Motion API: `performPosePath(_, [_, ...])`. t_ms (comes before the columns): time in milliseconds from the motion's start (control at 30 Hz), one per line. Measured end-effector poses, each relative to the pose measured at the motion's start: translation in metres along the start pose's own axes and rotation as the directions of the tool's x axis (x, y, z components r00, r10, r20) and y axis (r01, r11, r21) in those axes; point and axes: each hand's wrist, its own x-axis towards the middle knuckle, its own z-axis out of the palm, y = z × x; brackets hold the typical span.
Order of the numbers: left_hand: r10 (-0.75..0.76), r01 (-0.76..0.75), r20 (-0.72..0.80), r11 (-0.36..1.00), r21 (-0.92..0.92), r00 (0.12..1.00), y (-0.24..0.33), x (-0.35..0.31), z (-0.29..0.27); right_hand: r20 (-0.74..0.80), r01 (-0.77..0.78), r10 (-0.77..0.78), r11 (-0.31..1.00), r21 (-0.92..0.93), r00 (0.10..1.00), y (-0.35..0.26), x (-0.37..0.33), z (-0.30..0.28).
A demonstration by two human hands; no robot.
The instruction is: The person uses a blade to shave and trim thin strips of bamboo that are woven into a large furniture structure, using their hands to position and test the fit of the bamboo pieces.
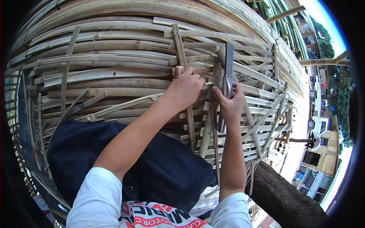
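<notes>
My left hand (185, 89) is closed round a thin bamboo strip (133, 102). One end of it seems to come out beside the fingers, toward my right hand, while the rest runs down to the left behind my forearm. My right hand (232, 103) grips a metal tool (229, 57) with a flat dark upper part and a shiny rounded shank. It is held upright, and its lower end shows below the palm. Just left of the tool stands a rough upright bamboo piece (219, 76). Both hands are close together over the slats.
Long split bamboo slats (110, 72) lie stacked across the view, crossed by upright strips (178, 41). Dark blue cloth (163, 163) covers my lap. A thick log (281, 193) lies at lower right. Green bamboo poles (281, 22) lean at upper right; vehicles (313, 91) are beyond.
</notes>
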Motion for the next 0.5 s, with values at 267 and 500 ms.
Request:
performPosePath(267, [0.070, -0.106, -0.194, 0.978, -0.179, 0.978, 0.028, 0.013, -0.001, -0.022, -0.062, 0.064, 0.995, 0.080, 0.998, -0.002, -0.017, -0.027])
performPosePath(500, [0.143, -0.171, -0.264, 0.981, -0.087, 0.954, 0.029, 0.017, 0.000, -0.086, -0.065, 0.062, 0.997, -0.034, 0.994, 0.017, -0.005, -0.029])
